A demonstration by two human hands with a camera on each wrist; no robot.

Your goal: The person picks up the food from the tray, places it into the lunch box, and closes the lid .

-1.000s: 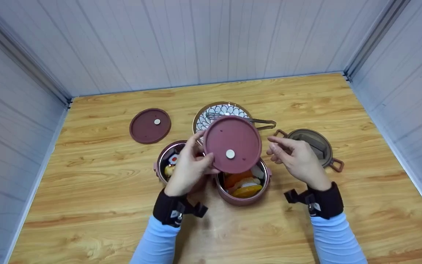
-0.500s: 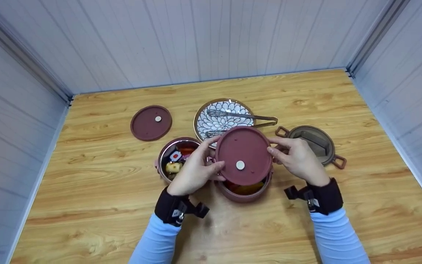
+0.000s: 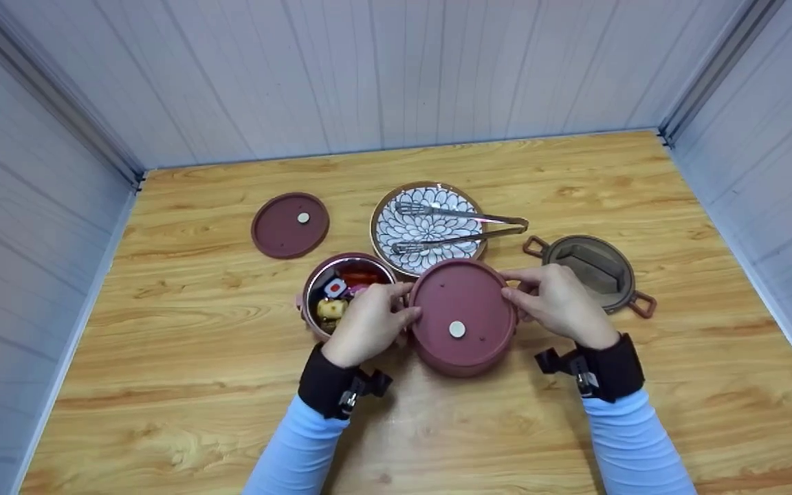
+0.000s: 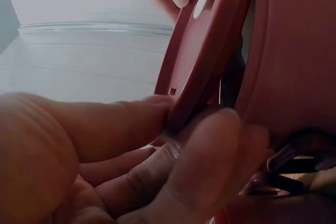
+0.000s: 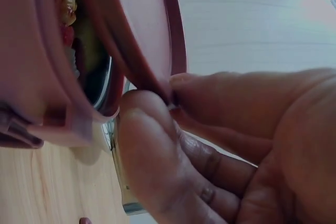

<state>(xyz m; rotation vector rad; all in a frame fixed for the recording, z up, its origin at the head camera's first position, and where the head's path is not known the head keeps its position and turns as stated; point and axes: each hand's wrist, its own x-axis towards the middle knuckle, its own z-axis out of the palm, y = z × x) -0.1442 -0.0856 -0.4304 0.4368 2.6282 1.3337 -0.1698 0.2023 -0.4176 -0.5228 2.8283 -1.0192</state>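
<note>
A round dark-pink lid with a pale round knob lies over the right-hand pot. My left hand pinches the lid's left rim between thumb and fingers. On the opposite rim, the thumb and fingers of my right hand pinch it too. Both wrist views show the lid tilted, with a gap between it and the pot; bits of food show inside through that gap in the right wrist view. Beside my left hand stands a second, uncovered pot with several food pieces in it.
Behind the pots, metal tongs lie across a flower-patterned plate. Another dark-pink lid rests on the table at the back left. A brown lid with two loop handles lies right of the plate. Pale panels wall the table's back and sides.
The lid has come down and nearer onto the right-hand pot, hiding the food in the head view. My right hand, earlier apart from the lid, has taken hold of its right rim.
</note>
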